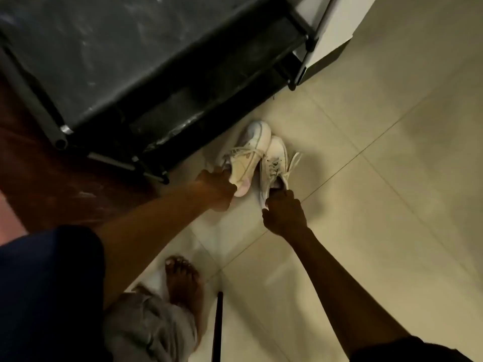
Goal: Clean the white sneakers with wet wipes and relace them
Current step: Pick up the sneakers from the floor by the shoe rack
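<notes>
Hands [219, 189] grip white sneakers [261, 158], laced, side by side.

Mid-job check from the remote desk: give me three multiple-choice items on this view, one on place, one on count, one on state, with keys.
1. Where do the two white lace-up sneakers sit?
A. on the beige tiled floor beside the black metal-framed rack
B. on top of the rack
C. inside a box

2. How many sneakers are in view?
A. one
B. two
C. four

3. What are the hands doing?
A. both hang free
B. each grips one sneaker at its heel opening
C. both pull one lace

Key: 1 A, the left sneaker and right sneaker lie on the tiled floor next to the rack. 2 B, a single pair shows. 3 B, the left hand holds one, the right hand the other.
</notes>
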A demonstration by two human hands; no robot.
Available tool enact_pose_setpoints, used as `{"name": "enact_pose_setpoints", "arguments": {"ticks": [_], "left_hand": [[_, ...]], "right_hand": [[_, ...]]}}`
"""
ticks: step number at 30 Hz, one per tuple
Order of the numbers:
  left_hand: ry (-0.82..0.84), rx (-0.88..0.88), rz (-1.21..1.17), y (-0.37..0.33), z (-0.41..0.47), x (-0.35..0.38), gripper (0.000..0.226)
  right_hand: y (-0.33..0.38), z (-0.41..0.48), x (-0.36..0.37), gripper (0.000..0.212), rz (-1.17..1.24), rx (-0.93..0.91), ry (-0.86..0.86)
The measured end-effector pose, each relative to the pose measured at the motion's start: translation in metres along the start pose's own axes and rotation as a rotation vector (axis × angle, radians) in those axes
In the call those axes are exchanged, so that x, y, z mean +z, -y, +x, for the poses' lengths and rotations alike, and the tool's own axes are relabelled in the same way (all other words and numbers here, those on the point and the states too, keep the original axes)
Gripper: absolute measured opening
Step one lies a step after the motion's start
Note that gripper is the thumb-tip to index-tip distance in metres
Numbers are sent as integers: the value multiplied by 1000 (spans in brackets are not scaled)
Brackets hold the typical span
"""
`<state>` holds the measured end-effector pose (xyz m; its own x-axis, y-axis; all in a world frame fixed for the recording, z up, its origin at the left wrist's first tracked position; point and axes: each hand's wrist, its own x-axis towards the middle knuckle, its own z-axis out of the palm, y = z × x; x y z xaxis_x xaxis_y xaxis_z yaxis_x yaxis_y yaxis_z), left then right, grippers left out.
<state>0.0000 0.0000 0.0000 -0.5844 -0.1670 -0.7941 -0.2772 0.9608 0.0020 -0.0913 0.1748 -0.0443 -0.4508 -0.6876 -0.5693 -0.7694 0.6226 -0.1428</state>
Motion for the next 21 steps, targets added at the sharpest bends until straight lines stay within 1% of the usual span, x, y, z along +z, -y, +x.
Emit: {"name": "enact_pose_setpoints", "arguments": {"ticks": [1,6,9,13,16,19,21], "left_hand": [[36,0,28,1,5,2,52],[128,5,22,5,25,18,51],[110,-19,-37,6,36,23,51],[-13,-67,-187,1,41,22,47],[-172,-82,-273,-5,38,16,49],[-325,-72,-224,-8,35,5,42],[-365,-76,-146,-10,32,-2,38]], "right_hand": [[0,4,4,33,-22,0,23],[-3,10,22,29,-43,-35,25],[-7,15,27,30,-50,-59,30],[-6,17,29,23,4,-54,-33],[-2,14,24,19,43,-58,-115],[0,14,17,19,70,-49,-139],[1,15,13,20,91,-36,-131]]}}
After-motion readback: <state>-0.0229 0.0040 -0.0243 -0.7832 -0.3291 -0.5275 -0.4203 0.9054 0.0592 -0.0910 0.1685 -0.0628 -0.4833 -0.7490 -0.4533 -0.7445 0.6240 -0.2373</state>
